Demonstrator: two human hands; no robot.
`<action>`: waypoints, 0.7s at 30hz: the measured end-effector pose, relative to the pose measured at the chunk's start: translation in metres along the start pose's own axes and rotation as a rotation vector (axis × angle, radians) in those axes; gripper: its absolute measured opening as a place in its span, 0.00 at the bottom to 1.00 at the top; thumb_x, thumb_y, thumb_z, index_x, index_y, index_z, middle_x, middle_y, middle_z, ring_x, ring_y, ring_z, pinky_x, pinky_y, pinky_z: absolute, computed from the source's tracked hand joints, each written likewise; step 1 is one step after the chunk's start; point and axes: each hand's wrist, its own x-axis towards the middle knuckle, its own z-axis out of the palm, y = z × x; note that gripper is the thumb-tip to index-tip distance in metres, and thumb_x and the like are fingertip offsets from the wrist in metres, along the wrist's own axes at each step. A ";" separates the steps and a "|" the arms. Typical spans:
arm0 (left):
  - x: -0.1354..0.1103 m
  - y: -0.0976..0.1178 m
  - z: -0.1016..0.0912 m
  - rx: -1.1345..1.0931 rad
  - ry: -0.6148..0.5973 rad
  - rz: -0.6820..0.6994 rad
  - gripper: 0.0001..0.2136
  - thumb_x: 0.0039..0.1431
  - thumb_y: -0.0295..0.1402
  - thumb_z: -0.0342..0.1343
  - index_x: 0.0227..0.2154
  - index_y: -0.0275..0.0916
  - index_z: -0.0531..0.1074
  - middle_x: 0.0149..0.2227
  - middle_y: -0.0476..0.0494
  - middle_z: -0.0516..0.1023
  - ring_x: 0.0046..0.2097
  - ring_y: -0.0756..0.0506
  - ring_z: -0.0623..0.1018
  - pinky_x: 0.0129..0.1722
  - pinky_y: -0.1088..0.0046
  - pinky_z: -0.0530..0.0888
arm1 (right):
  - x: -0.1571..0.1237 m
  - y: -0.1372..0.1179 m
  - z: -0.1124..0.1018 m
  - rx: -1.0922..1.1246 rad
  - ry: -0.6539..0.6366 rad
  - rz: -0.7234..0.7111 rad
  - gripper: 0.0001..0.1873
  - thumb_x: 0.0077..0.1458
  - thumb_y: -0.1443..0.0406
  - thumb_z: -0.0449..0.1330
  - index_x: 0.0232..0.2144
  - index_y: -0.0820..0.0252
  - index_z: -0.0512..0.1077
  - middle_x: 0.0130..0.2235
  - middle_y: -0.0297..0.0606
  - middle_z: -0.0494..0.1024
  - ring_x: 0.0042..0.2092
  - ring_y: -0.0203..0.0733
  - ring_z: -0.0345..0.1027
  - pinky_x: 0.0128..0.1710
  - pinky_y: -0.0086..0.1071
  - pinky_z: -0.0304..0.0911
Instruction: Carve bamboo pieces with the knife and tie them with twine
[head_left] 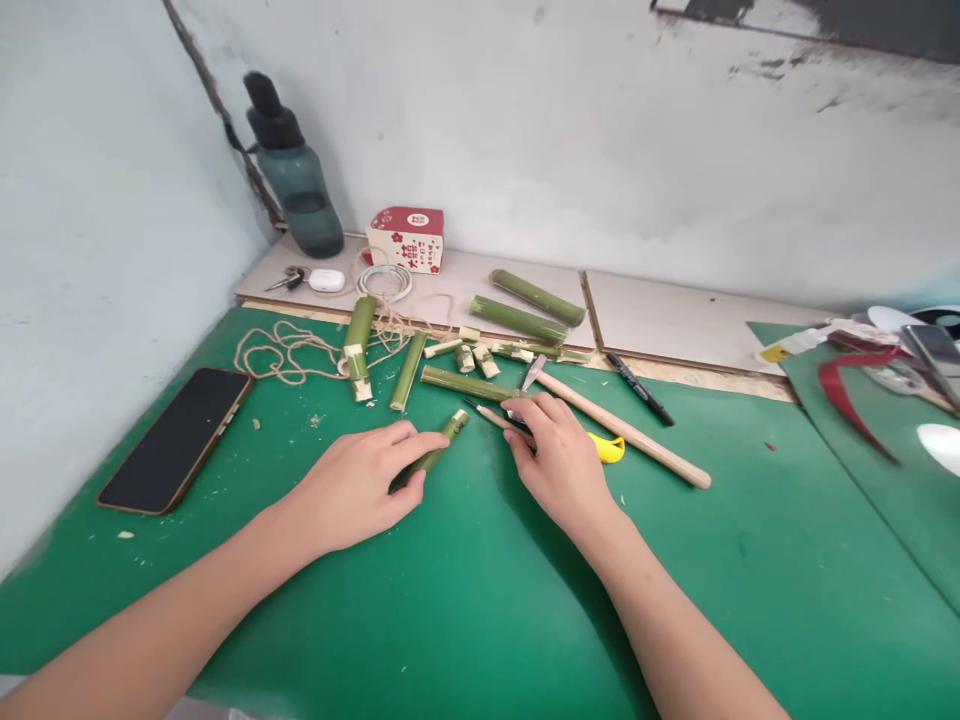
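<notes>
My left hand (360, 485) lies on the green mat (465, 600) with its fingers closed around a short green bamboo piece (442, 443), whose cut end points up and right. My right hand (559, 455) rests just right of it, fingers curled over a pencil (487, 412) and a dark tool lying on the mat. A yellow utility knife (611, 448) peeks out from behind the right hand. A wooden-handled knife (622, 430) lies diagonally just beyond it.
Several cut bamboo sticks (517, 318), small offcuts and a tangle of twine (289, 350) lie behind the hands. A phone (176, 440) lies at the left. A black marker (641, 390), water bottle (296, 175), red-white box (406, 238), earbud case and keys stand further back.
</notes>
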 end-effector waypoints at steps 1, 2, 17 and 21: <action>0.000 0.002 0.000 0.004 -0.003 -0.030 0.20 0.68 0.32 0.51 0.61 0.48 0.70 0.46 0.46 0.81 0.39 0.44 0.81 0.36 0.67 0.72 | -0.001 0.000 -0.001 0.018 0.021 -0.008 0.13 0.65 0.70 0.56 0.50 0.55 0.73 0.48 0.44 0.79 0.51 0.54 0.72 0.45 0.45 0.69; 0.000 0.004 0.001 0.004 -0.010 -0.055 0.20 0.67 0.34 0.52 0.61 0.46 0.70 0.45 0.46 0.81 0.39 0.43 0.82 0.36 0.66 0.72 | -0.002 -0.001 -0.002 0.038 0.051 -0.018 0.13 0.65 0.70 0.56 0.49 0.55 0.73 0.48 0.44 0.79 0.50 0.54 0.72 0.45 0.45 0.69; 0.002 -0.007 -0.023 0.015 0.115 -0.170 0.09 0.62 0.29 0.49 0.43 0.40 0.72 0.37 0.41 0.81 0.38 0.39 0.81 0.33 0.66 0.69 | 0.178 -0.083 0.005 -0.108 -0.208 -0.162 0.10 0.62 0.70 0.58 0.40 0.61 0.80 0.44 0.49 0.84 0.50 0.52 0.74 0.53 0.40 0.65; 0.001 -0.013 -0.028 -0.034 0.178 -0.165 0.10 0.63 0.28 0.47 0.44 0.39 0.71 0.38 0.40 0.79 0.38 0.40 0.80 0.33 0.67 0.69 | 0.219 -0.088 -0.027 -0.081 -0.110 -0.087 0.10 0.62 0.71 0.54 0.39 0.61 0.76 0.42 0.47 0.83 0.43 0.47 0.75 0.44 0.36 0.65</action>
